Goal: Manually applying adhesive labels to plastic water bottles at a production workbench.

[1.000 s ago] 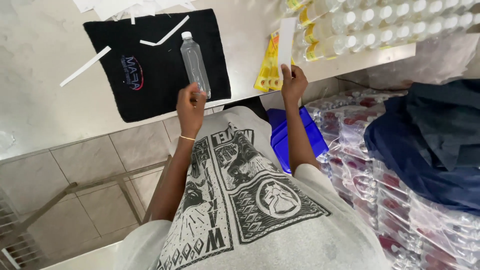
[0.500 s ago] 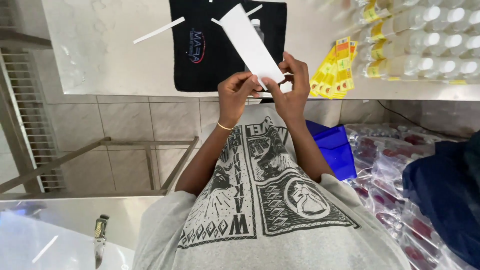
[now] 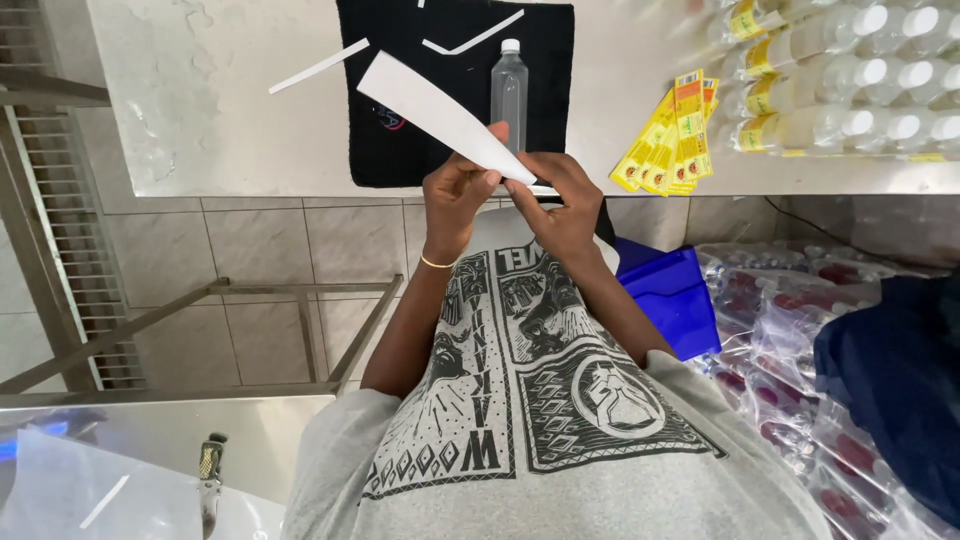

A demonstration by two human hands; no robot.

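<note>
My left hand [image 3: 452, 192], with a thin gold bracelet at the wrist, and my right hand [image 3: 560, 198] meet at the table edge. Together they pinch the near end of a long white label strip [image 3: 432, 108], which slants up to the left. Just beyond my fingers, a clear plastic bottle [image 3: 509, 88] with a white cap lies on a black cloth mat [image 3: 400, 160]. Neither hand touches it.
A stack of yellow labels [image 3: 668, 135] lies right of the mat, with rows of capped bottles [image 3: 835, 80] beyond. White paper strips [image 3: 318, 65] are scattered about. A blue bin [image 3: 672, 292], wrapped bottle packs [image 3: 785, 340] and dark blue cloth [image 3: 900, 390] sit right. A knife [image 3: 208, 482] lies lower left.
My right hand brought the white strip over from the label stack and my left hand joined it. Since half a second ago the strip has tilted left, uncovering the bottle.
</note>
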